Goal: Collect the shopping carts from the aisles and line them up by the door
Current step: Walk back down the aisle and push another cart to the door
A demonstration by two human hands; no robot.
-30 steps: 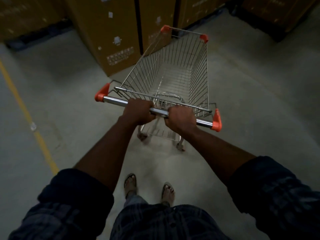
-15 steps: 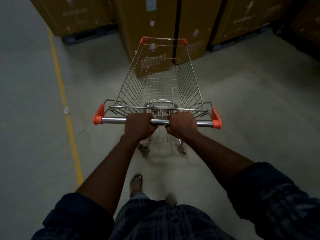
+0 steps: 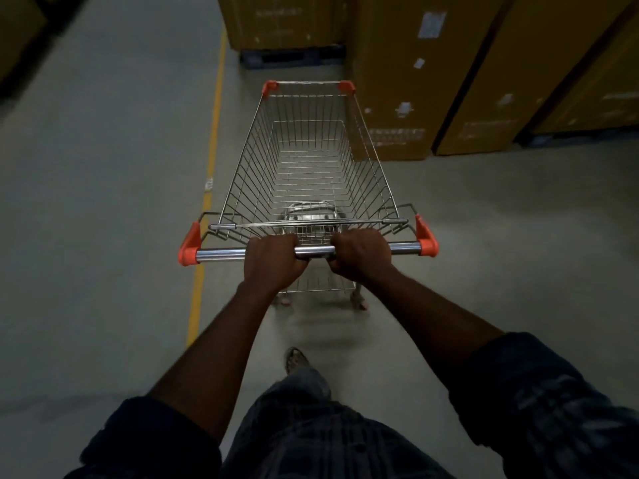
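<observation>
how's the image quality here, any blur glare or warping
Head view: dim overall, corners darkened; wide-angle warping bends the yellow floor line and leans the cardboard boxes; motion blur smears the cart's rear wheels and the foot; a mild glint sits on the handle bar between both hands.

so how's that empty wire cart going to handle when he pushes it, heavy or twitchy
Probably light: the silver wire shopping cart with orange corners has an empty basket. It likely rolls easily on the smooth grey concrete floor. With the left hand and right hand close together mid-handle, it may swing readily.
</observation>
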